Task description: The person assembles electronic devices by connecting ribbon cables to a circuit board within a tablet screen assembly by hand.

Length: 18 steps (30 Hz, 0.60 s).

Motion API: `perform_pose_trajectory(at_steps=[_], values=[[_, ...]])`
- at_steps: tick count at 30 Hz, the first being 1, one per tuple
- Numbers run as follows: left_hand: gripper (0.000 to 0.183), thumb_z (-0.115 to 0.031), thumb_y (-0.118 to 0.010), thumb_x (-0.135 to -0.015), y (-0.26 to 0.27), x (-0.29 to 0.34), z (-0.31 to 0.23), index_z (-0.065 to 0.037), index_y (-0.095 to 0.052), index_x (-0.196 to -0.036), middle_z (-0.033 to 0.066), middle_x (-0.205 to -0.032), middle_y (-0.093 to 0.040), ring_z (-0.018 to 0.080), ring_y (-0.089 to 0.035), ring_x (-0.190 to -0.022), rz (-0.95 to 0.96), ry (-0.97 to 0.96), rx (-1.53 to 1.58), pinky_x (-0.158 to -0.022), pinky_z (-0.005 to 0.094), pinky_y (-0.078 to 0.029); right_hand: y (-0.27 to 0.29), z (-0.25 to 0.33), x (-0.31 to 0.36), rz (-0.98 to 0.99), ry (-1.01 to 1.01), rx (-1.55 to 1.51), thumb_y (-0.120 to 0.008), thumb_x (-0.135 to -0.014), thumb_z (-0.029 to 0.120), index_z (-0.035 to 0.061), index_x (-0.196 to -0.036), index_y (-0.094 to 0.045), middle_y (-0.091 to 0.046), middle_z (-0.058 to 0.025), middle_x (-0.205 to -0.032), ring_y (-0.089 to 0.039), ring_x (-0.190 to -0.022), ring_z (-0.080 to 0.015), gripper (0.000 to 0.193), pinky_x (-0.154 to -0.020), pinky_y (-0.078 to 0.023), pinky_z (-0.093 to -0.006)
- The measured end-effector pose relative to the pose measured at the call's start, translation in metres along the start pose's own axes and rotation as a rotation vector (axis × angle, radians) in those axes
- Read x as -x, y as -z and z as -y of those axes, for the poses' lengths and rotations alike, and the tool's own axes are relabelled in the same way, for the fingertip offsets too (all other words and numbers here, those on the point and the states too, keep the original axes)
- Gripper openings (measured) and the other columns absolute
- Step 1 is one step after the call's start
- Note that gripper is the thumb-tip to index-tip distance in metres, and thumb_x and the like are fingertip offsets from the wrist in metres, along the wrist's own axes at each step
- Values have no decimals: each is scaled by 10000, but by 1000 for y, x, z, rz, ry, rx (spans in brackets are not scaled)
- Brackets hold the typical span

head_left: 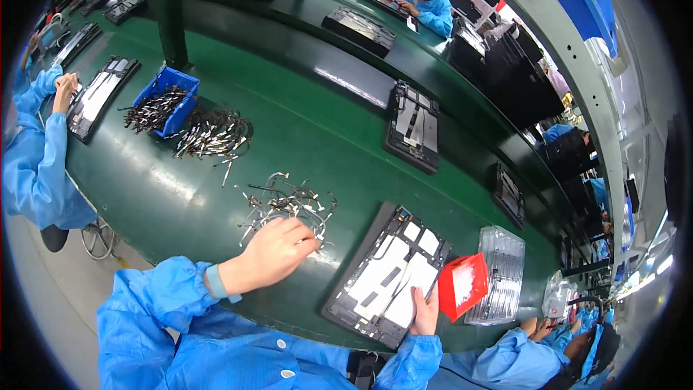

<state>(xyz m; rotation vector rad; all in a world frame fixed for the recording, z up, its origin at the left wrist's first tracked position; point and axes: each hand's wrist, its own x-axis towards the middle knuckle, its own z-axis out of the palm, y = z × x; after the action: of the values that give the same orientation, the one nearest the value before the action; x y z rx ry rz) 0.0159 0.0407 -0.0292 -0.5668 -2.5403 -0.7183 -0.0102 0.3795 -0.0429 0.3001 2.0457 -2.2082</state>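
Note:
My left hand (274,254) is at the near edge of a loose pile of small black-and-white ribbon cables (278,198). Its fingers are curled together, and what they pinch, if anything, is hidden. To the right lies a flat black electronic device without its cover (386,274), tilted on the bench, with white battery packs and black strips showing. My right hand (424,312) grips its near right edge, thumb on top; the other fingers are partly hidden. Beside that hand stands a red box (463,285) with a white label.
A blue bin (172,87) overflows with cables, next to another cable heap (213,133). Clear plastic trays (498,274) lie right of the red box. More open devices (413,126) rest along the green bench (166,188). Co-workers in blue sit left, right and across; a green post (168,14) rises behind the bin.

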Motion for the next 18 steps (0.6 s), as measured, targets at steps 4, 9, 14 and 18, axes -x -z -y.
perform_pose_trajectory(at_steps=[4,9,14,18], values=[[154,-147,-687,-744,-20,-18,6,-109,-673,-892,3,-883,-586,182,-556,-879,30,-30,-68,-726,320,-450,-9,-8,-4,-73,141,98,-502,-946,-23,51,-1515,-186,-351,-104,-1461,-456,-1242,-201,655,-1013,-433,-342],[148,-193,-695,-763,-27,-19,18,-125,-682,-894,-16,-868,-568,162,-552,-872,172,-87,-179,-732,310,-443,-31,-5,-18,-30,241,296,-581,-928,48,13,-1500,-219,-386,-130,-1448,-437,-1266,-218,678,-1032,-408,-324],[239,-283,-711,-765,-7,-17,22,-135,-686,-950,-32,-993,-632,149,-578,-939,209,-203,-200,-764,310,-444,-47,-6,-37,18,315,454,-620,-899,69,8,-1486,-263,-419,-160,-1438,-435,-1290,-224,690,-1071,-348,-331],[164,-202,-681,-734,-20,-11,21,-105,-661,-866,-25,-931,-618,144,-564,-896,74,-222,-247,-769,314,-444,-54,0,-41,64,275,263,-608,-890,28,32,-1482,-287,-443,-164,-1412,-479,-1243,-224,673,-1049,-374,-330]])
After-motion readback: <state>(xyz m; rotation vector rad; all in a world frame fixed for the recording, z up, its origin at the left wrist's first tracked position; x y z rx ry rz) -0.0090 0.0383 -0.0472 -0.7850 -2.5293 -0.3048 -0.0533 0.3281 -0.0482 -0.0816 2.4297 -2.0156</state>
